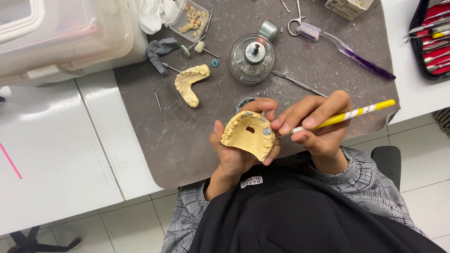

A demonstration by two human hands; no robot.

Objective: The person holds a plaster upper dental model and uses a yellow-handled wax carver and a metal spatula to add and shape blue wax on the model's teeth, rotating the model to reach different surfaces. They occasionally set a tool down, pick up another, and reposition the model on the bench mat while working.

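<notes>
From the head camera, the only view I have, I see my left hand [236, 152] cupped under a yellow dental cast [248, 136], fingers curled up around its back edge and thumb on the near left rim, so the arch sits tilted toward me just above the edge of the grey mat [187, 140]. My right hand [318, 124] is pressed together in a pen grip, pinching a thin yellow-handled instrument [349, 114]. The relation that matters: the cast lies directly left of my right hand, close enough that the fingers of both hands touch, and the instrument's long axis runs nearly level from upper right down to the left, its metal tip meeting the cast's right limb beside a grey wax patch [266, 131]. The right hand is the working one; the left only holds. Farther up the mat, well apart, lie a 2nd cast [190, 84], a glass burner [252, 58], a purple toothbrush [347, 49] and a small tray of loose teeth [192, 21]. A case of tools [433, 37] sits at the far right.
</notes>
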